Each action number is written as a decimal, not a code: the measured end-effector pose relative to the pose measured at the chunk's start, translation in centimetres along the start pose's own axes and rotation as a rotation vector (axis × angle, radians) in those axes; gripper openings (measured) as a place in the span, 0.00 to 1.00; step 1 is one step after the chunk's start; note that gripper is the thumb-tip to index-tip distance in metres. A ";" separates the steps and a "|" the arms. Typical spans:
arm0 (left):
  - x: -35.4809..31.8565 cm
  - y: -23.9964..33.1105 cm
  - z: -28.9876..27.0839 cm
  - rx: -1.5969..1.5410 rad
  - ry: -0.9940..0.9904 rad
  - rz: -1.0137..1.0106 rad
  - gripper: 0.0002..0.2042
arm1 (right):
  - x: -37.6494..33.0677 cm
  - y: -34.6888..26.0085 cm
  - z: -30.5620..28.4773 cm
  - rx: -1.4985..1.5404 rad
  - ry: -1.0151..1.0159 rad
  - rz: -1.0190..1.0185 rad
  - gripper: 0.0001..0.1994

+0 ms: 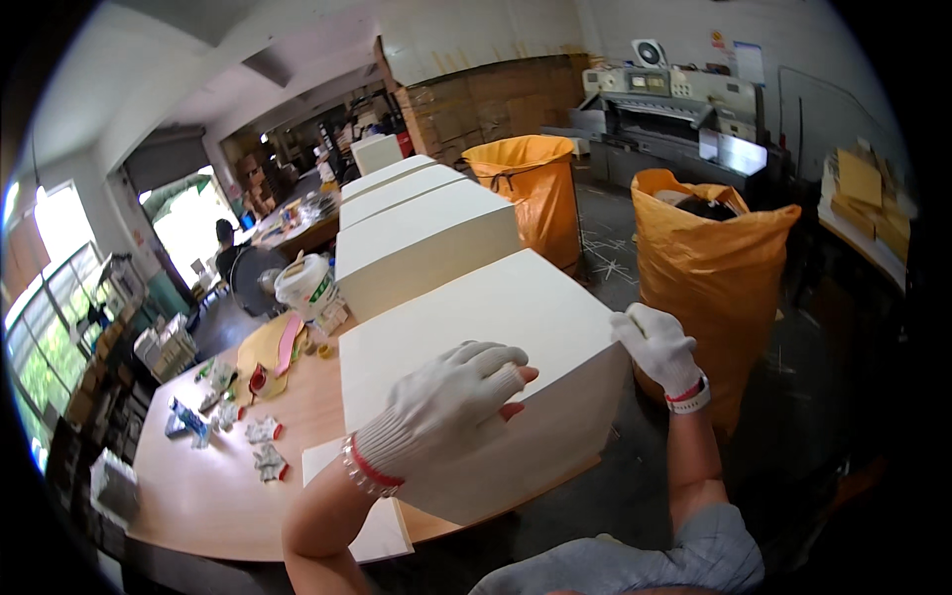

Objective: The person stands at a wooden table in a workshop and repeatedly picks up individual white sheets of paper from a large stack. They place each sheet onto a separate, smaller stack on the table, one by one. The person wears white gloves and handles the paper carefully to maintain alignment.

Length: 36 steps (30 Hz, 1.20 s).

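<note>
Two gloved hands at a large white stack in the center of the frame.
The left hand (446, 392), open with its fingers loosely bent and bare tips showing, lies over the near part of the white stack (486, 317); whether it presses on the top cannot be told. The right hand (656, 347), right of center, has its fingers curled at the stack's right corner; whether they grip it is unclear. The stack sits on a wooden table (198, 496) that spreads to the lower left, where spare gloves (266, 461) lie. More white stacks (426, 223) line up behind, toward the upper center, beside a white bucket (305, 283). Two orange bags (709, 288) stand upper center and right, below a grey machine (664, 104) at upper right.
</note>
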<state>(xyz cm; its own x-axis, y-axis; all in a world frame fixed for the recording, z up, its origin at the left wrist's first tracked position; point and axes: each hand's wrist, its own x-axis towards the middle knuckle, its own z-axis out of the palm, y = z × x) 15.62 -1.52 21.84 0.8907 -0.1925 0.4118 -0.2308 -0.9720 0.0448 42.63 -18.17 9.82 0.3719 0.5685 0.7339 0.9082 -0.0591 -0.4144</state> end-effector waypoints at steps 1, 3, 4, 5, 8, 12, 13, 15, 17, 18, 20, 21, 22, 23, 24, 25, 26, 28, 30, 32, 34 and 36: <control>1.2 -0.3 0.9 0.005 -0.064 -0.041 0.14 | 0.5 0.2 0.4 -0.068 0.026 -0.045 0.15; 2.6 -2.7 3.6 -0.068 -0.142 -0.110 0.09 | 2.2 -0.6 0.3 -0.044 0.078 -0.073 0.15; 3.5 -3.4 4.7 -0.113 -0.184 -0.144 0.07 | 2.9 -0.9 0.1 0.047 0.103 -0.048 0.15; 4.2 -3.4 5.0 -0.098 -0.212 -0.167 0.07 | 3.6 -0.9 0.2 0.107 0.150 -0.145 0.18; 6.2 -3.1 5.4 -0.051 -0.250 -0.177 0.07 | 5.4 -1.3 1.0 0.081 0.233 -0.400 0.16; 5.7 -3.5 6.7 -0.091 -0.119 -0.094 0.06 | 6.8 -2.4 2.0 0.186 0.256 -0.425 0.14; 5.5 -3.7 6.9 -0.130 -0.069 -0.079 0.07 | 6.7 -2.2 2.0 0.188 0.255 -0.406 0.14; 5.3 -3.6 6.9 -0.196 -0.077 -0.133 0.06 | 6.5 -2.4 2.0 0.235 0.213 -0.298 0.11; 5.2 -3.5 6.9 -0.289 -0.090 -0.224 0.05 | 6.3 -2.5 2.3 0.233 0.269 -0.278 0.10; 5.2 -3.3 6.8 -0.349 -0.101 -0.285 0.05 | 6.3 -2.5 2.4 0.229 0.298 -0.267 0.10; 5.4 -3.1 6.4 -0.438 -0.115 -0.372 0.05 | 6.0 -1.6 2.7 0.094 0.390 -0.438 0.05; 5.3 -3.1 6.1 -0.463 -0.108 -0.402 0.06 | 5.9 -1.6 2.6 0.073 0.402 -0.437 0.06; 5.3 -3.2 5.9 -0.488 -0.101 -0.432 0.06 | 5.8 -1.7 2.7 0.052 0.415 -0.436 0.08; 5.1 -3.4 5.8 -0.473 -0.092 -0.408 0.08 | 5.8 -1.5 3.3 0.026 0.450 -0.458 0.11; 5.0 -3.6 5.9 -0.471 -0.086 -0.372 0.10 | 5.8 -1.2 3.4 0.038 0.459 -0.455 0.11; 5.0 -3.8 6.0 -0.468 -0.080 -0.335 0.12 | 5.7 -1.0 3.5 0.049 0.468 -0.451 0.11; 5.0 -3.9 6.2 -0.445 -0.065 -0.298 0.14 | 5.7 -0.8 3.6 0.062 0.477 -0.448 0.12; 4.9 -3.9 6.5 -0.388 -0.023 -0.237 0.18 | 5.7 -1.0 3.2 0.070 0.441 -0.430 0.11; 4.8 -4.2 6.6 -0.396 -0.026 -0.259 0.20 | 5.7 -1.1 3.3 0.069 0.431 -0.424 0.10; 4.6 -4.4 6.6 -0.425 -0.036 -0.303 0.19 | 5.6 -1.0 3.5 0.058 0.447 -0.430 0.10; 4.6 -4.5 6.6 -0.482 -0.056 -0.358 0.17 | 5.6 -1.0 3.1 0.153 0.404 -0.402 0.10; 4.2 -3.7 6.8 -0.462 0.074 -0.360 0.19 | 5.8 -1.1 3.0 0.227 0.394 -0.389 0.10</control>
<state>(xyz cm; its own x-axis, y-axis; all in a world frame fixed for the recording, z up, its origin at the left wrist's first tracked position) 22.93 0.36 17.22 0.9188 0.1650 0.3586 -0.0803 -0.8113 0.5790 43.19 -12.33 12.89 0.1031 0.1633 0.9812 0.9444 0.2937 -0.1481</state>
